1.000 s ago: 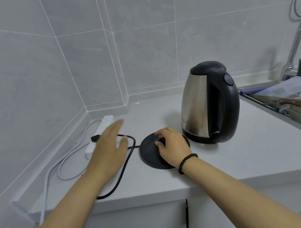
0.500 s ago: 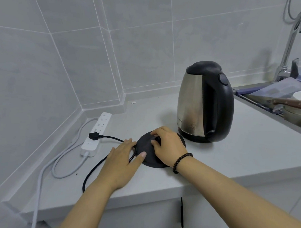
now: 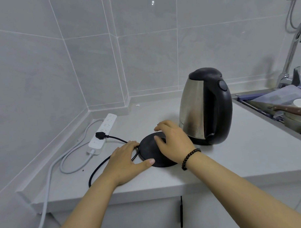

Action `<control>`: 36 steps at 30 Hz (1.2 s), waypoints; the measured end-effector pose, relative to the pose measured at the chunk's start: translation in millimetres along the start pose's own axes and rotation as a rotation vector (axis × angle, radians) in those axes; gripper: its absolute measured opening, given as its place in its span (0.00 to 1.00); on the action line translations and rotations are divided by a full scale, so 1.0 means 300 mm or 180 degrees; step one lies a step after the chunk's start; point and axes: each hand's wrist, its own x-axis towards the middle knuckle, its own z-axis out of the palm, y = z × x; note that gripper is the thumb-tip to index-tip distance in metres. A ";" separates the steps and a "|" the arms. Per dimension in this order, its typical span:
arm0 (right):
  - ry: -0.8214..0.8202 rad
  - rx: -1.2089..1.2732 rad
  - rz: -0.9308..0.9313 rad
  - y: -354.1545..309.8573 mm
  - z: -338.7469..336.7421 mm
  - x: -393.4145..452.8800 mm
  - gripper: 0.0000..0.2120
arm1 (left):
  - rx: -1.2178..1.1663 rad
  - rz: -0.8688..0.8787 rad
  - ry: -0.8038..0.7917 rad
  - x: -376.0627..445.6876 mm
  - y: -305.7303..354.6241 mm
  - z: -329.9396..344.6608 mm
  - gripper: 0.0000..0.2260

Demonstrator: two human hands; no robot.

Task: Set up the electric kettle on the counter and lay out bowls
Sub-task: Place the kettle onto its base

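The kettle base (image 3: 157,150) lies flat on the surface (image 3: 233,158), just left of the kettle (image 3: 205,108), which stands upright, off the base, handle toward the camera; the right hand (image 3: 173,142) rests spread over the base with loosely bent fingers, holding nothing, and is the hand nearer the kettle; the left hand (image 3: 126,159) lies flat at the base's left rim, thumb on its edge, over the black cord (image 3: 98,168) running to the power strip (image 3: 102,134); the kettle's faint print is unreadable.

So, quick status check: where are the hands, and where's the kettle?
Both hands rest open on the base. Kettle stands beside it, not yet seated. Cord plugged into the strip.
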 end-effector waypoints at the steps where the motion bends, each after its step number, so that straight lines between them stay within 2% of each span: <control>1: 0.0146 -0.0096 -0.0123 -0.007 -0.030 0.001 0.13 | 0.0006 -0.0013 -0.0023 0.001 -0.003 0.001 0.37; 4: 0.0634 -0.0700 -0.0765 -0.016 -0.123 0.008 0.10 | 0.0017 -0.0050 -0.0057 0.005 -0.018 0.008 0.41; 8: 0.1097 -0.1360 -0.1211 0.003 -0.229 0.007 0.07 | -0.0025 0.0041 0.0012 0.005 -0.017 0.011 0.36; 12: 0.1863 -0.1500 -0.1083 0.040 -0.299 0.001 0.10 | -0.0022 0.0071 0.0076 0.010 -0.023 0.016 0.34; 16: 0.2384 -0.1194 -0.0482 0.087 -0.344 -0.008 0.19 | -0.0035 0.0089 0.0062 0.015 -0.036 0.020 0.36; 19: 0.2302 -0.0388 0.0058 0.112 -0.350 -0.024 0.25 | 0.0056 0.0139 0.0055 0.011 -0.029 0.022 0.38; 21: 0.2217 0.0266 0.0517 0.115 -0.349 -0.032 0.25 | 0.0094 0.0268 0.0140 0.010 -0.019 0.021 0.36; 24: 0.1893 0.1218 0.1356 0.125 -0.339 -0.028 0.15 | 0.0056 0.0210 0.0258 0.006 -0.007 0.018 0.32; 26: 0.1747 0.1638 0.1642 0.138 -0.331 -0.026 0.08 | 0.0014 0.0173 0.0272 0.010 -0.016 0.020 0.33; 28: 0.1678 0.1842 0.1719 0.144 -0.330 -0.028 0.08 | -0.0023 0.0114 0.0257 0.015 -0.030 0.026 0.34; 31: 0.1652 0.1839 0.1720 0.147 -0.331 -0.028 0.15 | -0.0138 0.0009 0.0277 0.021 -0.038 0.032 0.34; 36: 0.1894 0.1863 0.1696 0.138 -0.324 -0.015 0.17 | -0.0277 -0.0085 0.0315 0.021 -0.039 0.033 0.33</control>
